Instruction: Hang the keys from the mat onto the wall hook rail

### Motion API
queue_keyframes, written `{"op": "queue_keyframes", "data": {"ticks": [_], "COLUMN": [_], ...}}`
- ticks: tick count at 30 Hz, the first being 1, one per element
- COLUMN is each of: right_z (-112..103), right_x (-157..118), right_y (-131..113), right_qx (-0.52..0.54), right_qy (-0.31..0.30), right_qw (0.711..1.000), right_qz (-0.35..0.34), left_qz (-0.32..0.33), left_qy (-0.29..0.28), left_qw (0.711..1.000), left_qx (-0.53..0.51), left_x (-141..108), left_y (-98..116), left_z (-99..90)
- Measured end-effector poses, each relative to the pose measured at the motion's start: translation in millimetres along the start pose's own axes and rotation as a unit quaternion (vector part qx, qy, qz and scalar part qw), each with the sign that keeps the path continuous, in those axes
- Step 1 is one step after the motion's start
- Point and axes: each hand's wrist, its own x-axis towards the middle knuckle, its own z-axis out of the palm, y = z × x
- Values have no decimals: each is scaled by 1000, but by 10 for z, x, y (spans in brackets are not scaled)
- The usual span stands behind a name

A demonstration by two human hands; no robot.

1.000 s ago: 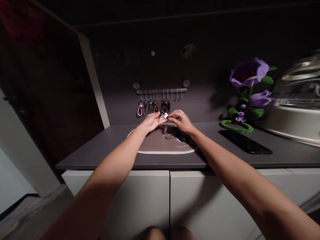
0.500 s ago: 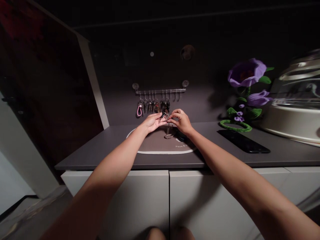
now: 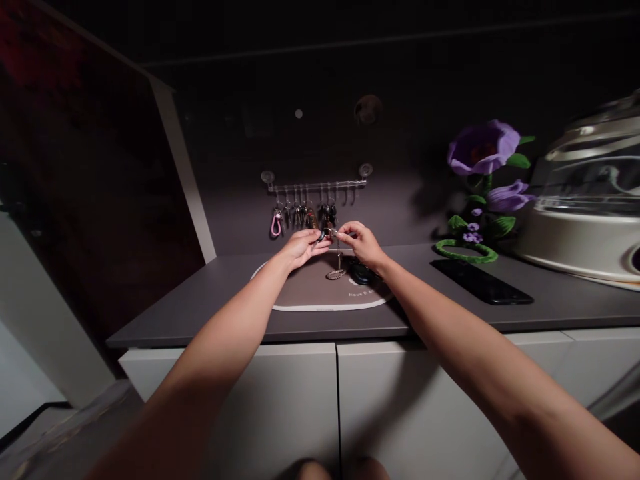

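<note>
In the head view, I have both hands at the middle of the frame, nearly meeting. My left hand (image 3: 301, 248) is palm up, its fingers loosely extended and thumb lowered onto a small bunch of black and silvery metal pieces (image 3: 322, 236), the thumb and fingers closing on its black part. My right hand (image 3: 361, 243) has thumb and forefinger pinched together at the bunch's silvery end, the other fingers curled; I cannot tell exactly which piece they grip. A thin silvery chain (image 3: 339, 256) hangs just below those fingertips, with a pale beaded loop (image 3: 336, 274) at its lower end; whether the loop touches the brown mat with a white rim (image 3: 300, 293) beneath, I cannot tell. A black, rounded object (image 3: 361, 272) lies on the mat, right of the loop.

Above centre, a clear plastic hook rail (image 3: 320, 185) carries several key bunches (image 3: 299, 215) and, at its left end, a pink loop (image 3: 276, 225). At right of the frame I see a purple fabric-like flower (image 3: 484, 148) above a green fuzzy ring (image 3: 465, 259), a flat black phone (image 3: 481, 281) and a cream, rounded appliance (image 3: 580, 237), all on the dark grey countertop (image 3: 190, 300).
</note>
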Motion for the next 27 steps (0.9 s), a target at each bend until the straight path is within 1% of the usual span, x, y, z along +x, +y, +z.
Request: {"op": "queue_keyframes", "data": {"ticks": [5,10,14,17,20,24,27], "right_z": [18,22,27,26,17,6,7], "right_x": [7,29,42,52,66,85,98], "right_y": [-3,39,86,101,98,74,33], "right_qx": [117,180,212,231,231,248,284], "right_qy": [24,36,27,21,36,65,65], "right_qw": [989,976,966,960,959,950,935], "right_qz": [86,119,145,156,160,176,203], "left_qz": [-13,-22,-19,3,35,73,94], "left_qy": [-4,-18,-28,-24,-12,4,19], "left_qw": [998,992,982,973,967,965,964], "left_qx": [54,122,186,229,254,252,246], "left_x": [8,-3,-15,-4,23,56,66], "left_y": [-42,-88,-132,-174,-211,-229,-226], "left_z": [-1,7,27,37,35,30,38]}}
